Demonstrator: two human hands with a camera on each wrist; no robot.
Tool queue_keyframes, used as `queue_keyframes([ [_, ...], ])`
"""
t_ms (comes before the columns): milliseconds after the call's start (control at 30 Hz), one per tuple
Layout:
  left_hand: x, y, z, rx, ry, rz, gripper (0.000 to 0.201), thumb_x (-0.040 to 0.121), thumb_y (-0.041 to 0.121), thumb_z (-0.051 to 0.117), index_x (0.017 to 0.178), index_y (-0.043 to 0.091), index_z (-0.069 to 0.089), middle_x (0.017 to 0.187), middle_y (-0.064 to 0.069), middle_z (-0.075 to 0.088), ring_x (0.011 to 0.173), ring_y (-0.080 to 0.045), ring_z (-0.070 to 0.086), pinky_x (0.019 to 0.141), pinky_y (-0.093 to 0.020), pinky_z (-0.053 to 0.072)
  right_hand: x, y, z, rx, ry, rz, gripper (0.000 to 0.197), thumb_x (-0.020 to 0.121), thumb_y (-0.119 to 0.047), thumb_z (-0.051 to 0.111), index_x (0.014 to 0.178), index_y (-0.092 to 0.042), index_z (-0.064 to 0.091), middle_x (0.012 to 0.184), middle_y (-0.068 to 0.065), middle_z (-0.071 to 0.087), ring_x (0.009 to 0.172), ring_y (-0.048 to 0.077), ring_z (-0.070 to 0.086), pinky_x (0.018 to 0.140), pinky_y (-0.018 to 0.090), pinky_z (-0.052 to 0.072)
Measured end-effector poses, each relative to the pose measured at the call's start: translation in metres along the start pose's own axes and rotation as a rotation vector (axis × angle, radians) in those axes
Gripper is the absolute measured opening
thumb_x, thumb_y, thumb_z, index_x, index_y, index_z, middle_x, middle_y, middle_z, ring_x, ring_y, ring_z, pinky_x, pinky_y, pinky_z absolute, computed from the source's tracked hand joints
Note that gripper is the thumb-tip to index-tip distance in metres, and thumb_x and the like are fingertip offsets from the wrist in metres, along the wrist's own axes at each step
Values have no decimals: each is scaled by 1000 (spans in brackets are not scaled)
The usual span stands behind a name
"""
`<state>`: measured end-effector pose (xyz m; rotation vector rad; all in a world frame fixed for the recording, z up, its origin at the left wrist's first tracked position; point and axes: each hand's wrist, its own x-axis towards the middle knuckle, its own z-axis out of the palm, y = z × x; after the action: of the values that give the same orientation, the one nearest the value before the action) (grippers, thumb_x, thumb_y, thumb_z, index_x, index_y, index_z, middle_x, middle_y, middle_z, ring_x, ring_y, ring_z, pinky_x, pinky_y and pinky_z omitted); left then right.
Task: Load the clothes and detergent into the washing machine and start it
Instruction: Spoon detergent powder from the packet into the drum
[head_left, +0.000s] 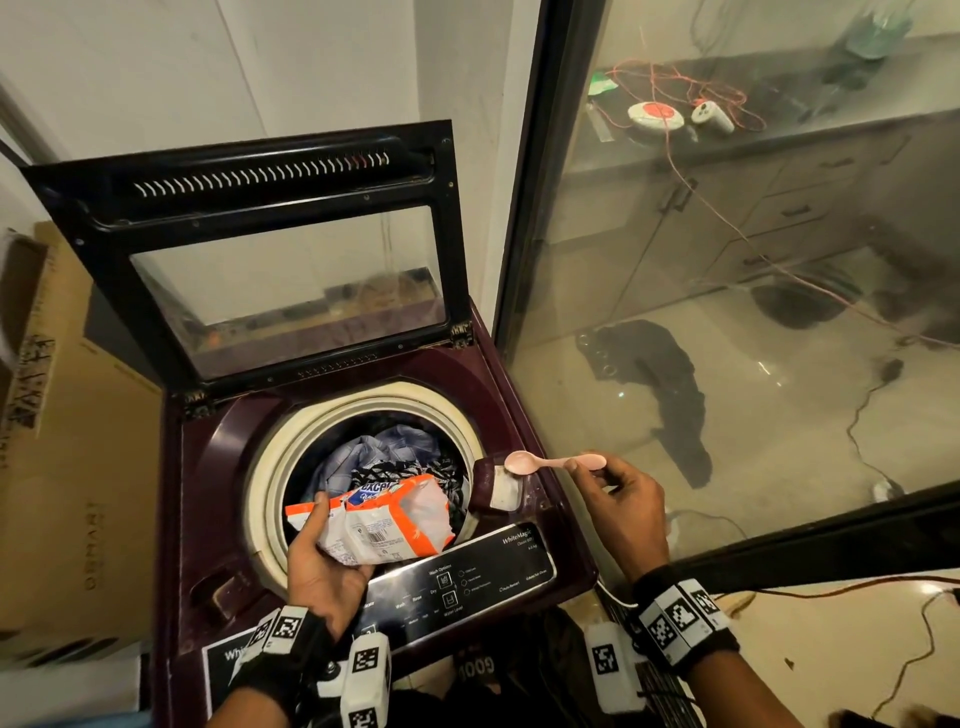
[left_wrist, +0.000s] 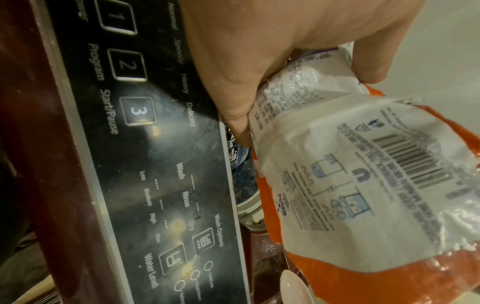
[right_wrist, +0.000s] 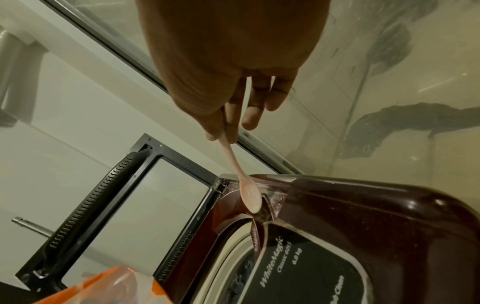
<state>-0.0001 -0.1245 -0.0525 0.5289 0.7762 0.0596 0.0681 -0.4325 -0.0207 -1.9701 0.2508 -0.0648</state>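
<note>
Cardboard box (head_left: 78, 441) at left edge, printed side facing in. Glass partition (head_left: 753, 260) fills right half; its dark frame (head_left: 524, 208) runs down frame centre. Behind glass: dark cloth (head_left: 670, 395) on floor, orange cable (head_left: 727, 104) and white devices (head_left: 655, 117) on tabletop (head_left: 857, 122) upper right, cabinets (head_left: 753, 218) below.

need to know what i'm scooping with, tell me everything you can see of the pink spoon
The pink spoon is small, one piece, and looks like smooth matte plastic, with an oval bowl and a slim handle that widens at the end. The right hand pinches the handle end between thumb and fingers. It lies roughly level, bowl pointing left, hovering over the open detergent drawer at the washer's right rim. The bowl looks nearly empty, with perhaps a pale dusting. Nothing else touches it.
</note>
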Motion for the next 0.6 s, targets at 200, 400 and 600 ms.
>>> queue_keyframes([
  [200, 3, -1, -2, 10, -4, 16, 27, 90, 41, 62, 92, 18, 76, 93, -6, 76, 80, -21, 75, 82, -47, 56, 2, 4, 1, -108, -5, -73, 12, 90, -34, 73, 100, -32, 79, 81, -8, 74, 77, 4, 67, 73, 37, 61],
  [400, 5, -2, -3, -42, -7, 0, 36, 93, 41, 59, 76, 18, 81, 92, -5, 76, 80, -20, 75, 82, -47, 56, 2, 3, 2, -185, -22, -175, 16, 90, -29, 74, 92, -45, 76, 84, -17, 74, 82, 6, 66, 74, 36, 58],
  [600, 4, -1, -6, -23, -39, -12, 31, 81, 42, 68, 96, 17, 75, 97, -7, 75, 83, -22, 74, 85, -49, 55, 4, 2, 1, -203, -9, -134, 11, 90, -34, 73, 99, -36, 79, 86, -13, 75, 82, 5, 67, 75, 38, 59],
])
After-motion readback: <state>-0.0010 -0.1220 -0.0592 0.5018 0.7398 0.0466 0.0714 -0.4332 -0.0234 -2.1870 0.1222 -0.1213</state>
